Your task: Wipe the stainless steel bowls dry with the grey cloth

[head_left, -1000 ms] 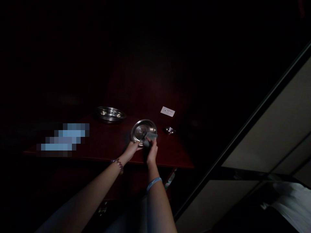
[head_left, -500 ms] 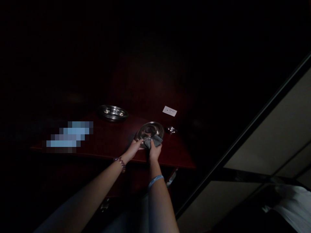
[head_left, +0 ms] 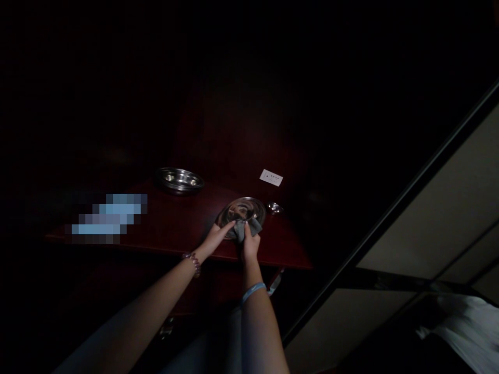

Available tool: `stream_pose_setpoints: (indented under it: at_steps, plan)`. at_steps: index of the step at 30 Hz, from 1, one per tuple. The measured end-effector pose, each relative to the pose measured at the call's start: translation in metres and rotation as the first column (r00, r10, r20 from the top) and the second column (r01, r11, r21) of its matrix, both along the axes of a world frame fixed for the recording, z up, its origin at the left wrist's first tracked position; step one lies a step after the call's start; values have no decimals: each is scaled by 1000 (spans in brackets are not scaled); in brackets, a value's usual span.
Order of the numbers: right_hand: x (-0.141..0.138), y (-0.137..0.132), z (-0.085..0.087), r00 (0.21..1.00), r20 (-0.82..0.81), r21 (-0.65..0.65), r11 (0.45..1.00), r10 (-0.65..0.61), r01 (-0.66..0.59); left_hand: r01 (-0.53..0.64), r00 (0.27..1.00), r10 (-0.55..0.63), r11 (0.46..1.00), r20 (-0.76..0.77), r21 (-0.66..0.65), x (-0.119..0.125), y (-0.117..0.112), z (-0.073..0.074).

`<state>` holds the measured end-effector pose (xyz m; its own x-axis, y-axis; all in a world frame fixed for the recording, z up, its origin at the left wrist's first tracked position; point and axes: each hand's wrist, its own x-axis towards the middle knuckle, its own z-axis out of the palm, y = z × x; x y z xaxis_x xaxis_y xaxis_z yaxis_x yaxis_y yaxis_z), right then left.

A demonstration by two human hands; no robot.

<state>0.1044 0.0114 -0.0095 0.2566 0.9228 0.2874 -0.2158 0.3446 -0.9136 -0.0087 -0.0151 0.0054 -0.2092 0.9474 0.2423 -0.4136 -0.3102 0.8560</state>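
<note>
A round, shiny metal plate (head_left: 255, 208) is held tilted over the dark red table (head_left: 167, 228), its face towards me. My left hand (head_left: 215, 240) grips the plate's near left rim, thumb on top and the other fingers hidden below. Against the near right rim, my right hand (head_left: 250, 244) is closed on a grey cloth (head_left: 240, 231), which is folded over the plate's edge. Both thumbs lie close together at the cloth. Behind the plate on the right, a small metal bowl (head_left: 275, 208) stands on the table.
A wide metal basin (head_left: 179, 182) stands at the back left of the table. A pixelated bluish patch (head_left: 109, 215) covers something at the left. A white socket plate (head_left: 271, 177) is beyond the table. White fabric (head_left: 463, 327) shows at the lower right.
My right hand has shifted slightly right with the cloth, and the plate has moved a little right too. My left thumb reaches farther in over the plate.
</note>
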Motion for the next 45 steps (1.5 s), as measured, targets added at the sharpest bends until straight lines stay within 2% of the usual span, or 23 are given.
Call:
stream_pose_setpoints:
  at_steps: [3,6,8,11,14,19,26,32,37,45]
  plan:
    - [1,1,0,996,-80,-17,999,-45,44,89,982,-94,995,-165,-36,0,-4,3]
    - [4,-1,1,986,-94,-49,990,-140,135,65,948,-60,998,-312,9,2,-8,5]
    - [4,-5,3,980,-16,-65,978,-197,196,38,926,-17,998,-378,48,4,-8,5]
    - [3,-12,7,966,142,-59,972,-216,226,-33,903,31,999,-428,4,4,-6,4]
    - [1,-18,10,952,225,-35,975,-207,220,-79,917,55,996,-395,-43,3,-1,3]
    - [-1,-18,11,954,258,-2,987,-152,158,-106,954,91,994,-285,-38,1,2,2]
    - [-3,-17,11,959,279,13,999,-49,48,-114,954,103,993,-282,-24,-1,0,3]
    - [-1,-23,13,942,332,-29,998,-46,59,-176,935,154,983,-318,-43,0,4,-2]
    - [-1,-25,14,942,331,-47,996,-53,73,-184,927,178,983,-331,14,-1,8,-8]
    - [-1,-20,11,930,359,-45,993,-82,106,-205,959,229,967,-165,154,2,14,-9]
